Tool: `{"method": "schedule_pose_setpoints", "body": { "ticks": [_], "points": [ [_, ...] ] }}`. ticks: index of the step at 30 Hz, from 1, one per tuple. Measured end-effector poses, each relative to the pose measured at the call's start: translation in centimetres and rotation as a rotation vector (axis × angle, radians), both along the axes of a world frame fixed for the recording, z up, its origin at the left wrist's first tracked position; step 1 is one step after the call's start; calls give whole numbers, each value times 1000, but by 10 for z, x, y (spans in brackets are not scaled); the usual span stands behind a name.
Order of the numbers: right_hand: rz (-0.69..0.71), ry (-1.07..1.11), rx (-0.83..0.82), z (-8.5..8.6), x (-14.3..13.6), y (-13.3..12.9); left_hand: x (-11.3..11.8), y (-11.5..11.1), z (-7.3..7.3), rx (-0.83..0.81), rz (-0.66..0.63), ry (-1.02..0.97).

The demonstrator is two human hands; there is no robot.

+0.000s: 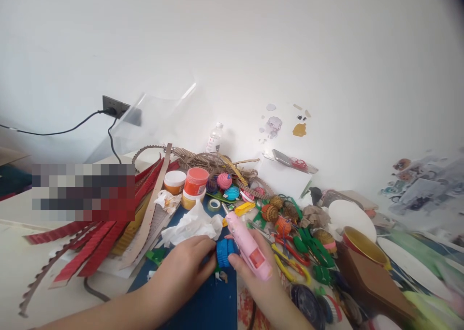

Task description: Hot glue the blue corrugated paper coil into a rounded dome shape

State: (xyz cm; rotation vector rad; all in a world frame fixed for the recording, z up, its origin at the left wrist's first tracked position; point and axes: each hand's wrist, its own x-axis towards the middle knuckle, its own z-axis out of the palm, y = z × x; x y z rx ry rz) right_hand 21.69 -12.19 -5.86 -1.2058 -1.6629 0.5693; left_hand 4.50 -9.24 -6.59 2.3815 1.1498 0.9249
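Observation:
My left hand [190, 260] is closed, its fingertips pinching the left side of a blue coil of corrugated paper [225, 252]. My right hand [259, 267] holds a pink hot glue gun [250, 243], its nozzle pointing up and away from me. The thumb and fingers of that hand also touch the right side of the blue coil. Under the hands lies a dark blue mat [206, 301]. Crumpled white tissue [194, 223] sits just beyond my left hand, and a roll of tape [214, 205] lies behind the tissue.
Red corrugated strips [97, 248] spread across the left side. Paint jars [196, 180] stand at the back, near a clear bottle [215, 139]. Yellow-handled scissors [292, 265], green paper pieces [315, 245] and a brown box [373, 281] crowd the right.

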Motion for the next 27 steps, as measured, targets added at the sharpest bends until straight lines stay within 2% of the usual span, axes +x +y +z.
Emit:
{"method": "schedule_pose_setpoints", "body": {
  "ticks": [6,10,14,17,21,27],
  "points": [
    [-51,-56,-24,0,-2,-2,1,0,-6,1,-2,53],
    [-32,-50,0,-4,0,-2,2,4,-3,-63,17,37],
    [-24,17,8,-7,1,-2,1,3,4,-116,-48,-8],
    [5,69,5,-2,1,-2,-2,-1,6,-128,-72,-36],
    [5,158,-47,3,1,-1,-5,-5,6,-172,-85,-102],
    [-32,274,-111,-1,0,1,-1,-5,4,-271,-71,-100]
  ]
}}
